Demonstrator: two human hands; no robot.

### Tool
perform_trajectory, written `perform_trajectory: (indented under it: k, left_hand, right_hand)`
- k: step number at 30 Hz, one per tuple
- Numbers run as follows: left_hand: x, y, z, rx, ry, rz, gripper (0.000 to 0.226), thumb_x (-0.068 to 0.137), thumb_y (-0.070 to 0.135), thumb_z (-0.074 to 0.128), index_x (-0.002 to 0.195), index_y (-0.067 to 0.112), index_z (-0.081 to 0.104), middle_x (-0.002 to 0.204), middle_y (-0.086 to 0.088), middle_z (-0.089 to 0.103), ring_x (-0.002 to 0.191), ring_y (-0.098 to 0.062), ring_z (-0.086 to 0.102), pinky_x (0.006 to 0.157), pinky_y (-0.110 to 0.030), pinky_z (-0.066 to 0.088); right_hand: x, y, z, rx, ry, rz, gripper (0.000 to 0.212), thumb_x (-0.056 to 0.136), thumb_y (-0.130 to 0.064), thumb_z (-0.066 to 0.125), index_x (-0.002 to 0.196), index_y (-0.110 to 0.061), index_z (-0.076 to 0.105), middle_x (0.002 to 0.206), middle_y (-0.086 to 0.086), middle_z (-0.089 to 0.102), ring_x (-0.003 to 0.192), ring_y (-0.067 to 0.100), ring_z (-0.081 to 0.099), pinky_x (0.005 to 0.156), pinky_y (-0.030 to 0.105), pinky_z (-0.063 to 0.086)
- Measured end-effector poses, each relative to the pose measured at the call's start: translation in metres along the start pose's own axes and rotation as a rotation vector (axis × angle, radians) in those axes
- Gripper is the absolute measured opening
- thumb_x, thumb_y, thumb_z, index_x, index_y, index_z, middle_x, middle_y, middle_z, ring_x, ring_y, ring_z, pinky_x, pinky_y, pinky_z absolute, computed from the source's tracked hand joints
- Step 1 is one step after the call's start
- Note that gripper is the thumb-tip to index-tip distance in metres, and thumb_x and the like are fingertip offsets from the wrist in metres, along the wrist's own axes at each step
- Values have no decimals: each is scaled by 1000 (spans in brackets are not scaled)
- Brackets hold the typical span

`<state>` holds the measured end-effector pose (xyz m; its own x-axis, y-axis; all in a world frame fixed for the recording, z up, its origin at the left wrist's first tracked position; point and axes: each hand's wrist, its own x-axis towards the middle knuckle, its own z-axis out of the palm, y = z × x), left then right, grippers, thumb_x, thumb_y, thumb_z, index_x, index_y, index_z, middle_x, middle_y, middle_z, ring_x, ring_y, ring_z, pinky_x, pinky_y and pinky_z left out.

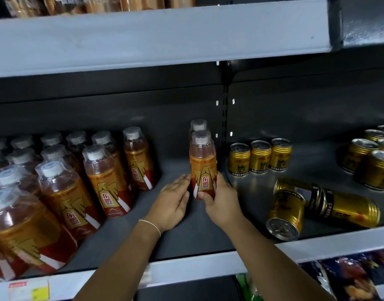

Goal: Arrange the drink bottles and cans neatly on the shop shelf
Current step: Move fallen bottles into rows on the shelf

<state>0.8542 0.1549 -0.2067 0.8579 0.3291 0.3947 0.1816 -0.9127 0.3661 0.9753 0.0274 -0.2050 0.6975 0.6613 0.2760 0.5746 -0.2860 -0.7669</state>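
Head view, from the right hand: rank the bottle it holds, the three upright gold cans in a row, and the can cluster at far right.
1. Bottle, gripped by the right hand, centre of view.
2. Row of three upright cans, just right and further back.
3. Can cluster, at the far right.

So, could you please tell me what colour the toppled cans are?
The toppled cans are gold with black bands; head view.

The picture was dim — the back of the shelf (121,118) sat in dark shadow. Light came from above and in front and made shiny spots on the gold cans (347,208). The edges bent, and the bottles (19,227) on the left looked blurry.
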Motion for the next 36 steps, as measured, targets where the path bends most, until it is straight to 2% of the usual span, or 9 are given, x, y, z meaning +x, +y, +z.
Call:
perform_trajectory:
  k: [3, 5, 14, 17, 25, 30, 33, 35, 36]
  left_hand:
    - [0, 0, 3, 41, -16, 10, 53, 105, 25, 35, 155, 14, 19, 161, 0, 20, 146, -3, 7, 115, -14, 0]
    - [1, 2, 4, 57, -15, 6, 54, 106, 29, 32, 155, 16, 16, 162, 1, 16, 143, 1, 3, 111, -8, -6]
    - [3, 5, 3, 68, -57, -42, 64, 100, 45, 21, 155, 12, 18, 162, -2, 19, 149, -8, 7, 118, -22, 3]
    - [4, 6, 3, 49, -41, -51, 59, 104, 41, 26, 155, 11, 20, 161, -4, 21, 149, -9, 9, 117, -20, 3]
    - [5, 8, 2, 39, -52, -77, 67, 98, 47, 20, 154, 12, 22, 161, -5, 24, 149, -12, 14, 119, -23, 8]
    - [3, 13, -2, 58, -10, -87, 56, 104, 37, 29, 153, 9, 27, 159, -7, 29, 149, -15, 19, 116, -21, 7]
    - [0, 17, -13, 40, 108, -123, 48, 103, 26, 42, 147, 6, 40, 151, -11, 42, 143, -22, 33, 116, -24, 17]
    - [-6, 17, -25, 25, 163, -157, 42, 101, 23, 49, 139, 5, 51, 141, -12, 54, 134, -26, 47, 113, -29, 29]
    - [-11, 16, -31, 9, 181, -173, 40, 100, 22, 51, 136, 5, 55, 136, -13, 59, 129, -27, 52, 111, -31, 36]
  right_hand:
    - [2, 0, 2, -20, 19, 23, 78, 91, -16, 69, 154, -8, 25, 141, 10, 53, 128, 24, 52, 108, 36, 42]
    - [4, 1, 3, -26, 22, 30, 79, 91, -15, 68, 155, -7, 22, 143, 12, 51, 129, 25, 51, 108, 36, 41]
    - [8, 4, 6, -52, 34, 35, 80, 92, -18, 69, 156, -9, 22, 144, 10, 50, 131, 24, 50, 110, 35, 41]
    - [8, 6, 5, -50, 27, 31, 78, 92, -19, 69, 155, -9, 25, 142, 9, 52, 130, 23, 51, 109, 35, 42]
    - [10, 6, 4, -62, 21, 9, 73, 91, -21, 69, 152, -9, 30, 139, 9, 56, 127, 24, 53, 107, 37, 44]
    - [8, 5, 5, -70, 28, 17, 76, 91, -22, 70, 153, -10, 28, 141, 9, 54, 129, 24, 51, 108, 36, 43]
    - [6, 5, 2, -37, 35, 16, 82, 88, -21, 73, 154, -12, 26, 143, 9, 51, 131, 25, 49, 110, 37, 42]
    - [3, 2, -2, 20, 75, 0, 86, 85, -22, 77, 154, -16, 26, 146, 8, 48, 134, 24, 47, 110, 39, 43]
    - [0, -1, -4, 58, 134, -20, 85, 84, -22, 78, 152, -17, 29, 145, 8, 46, 133, 23, 47, 107, 35, 44]
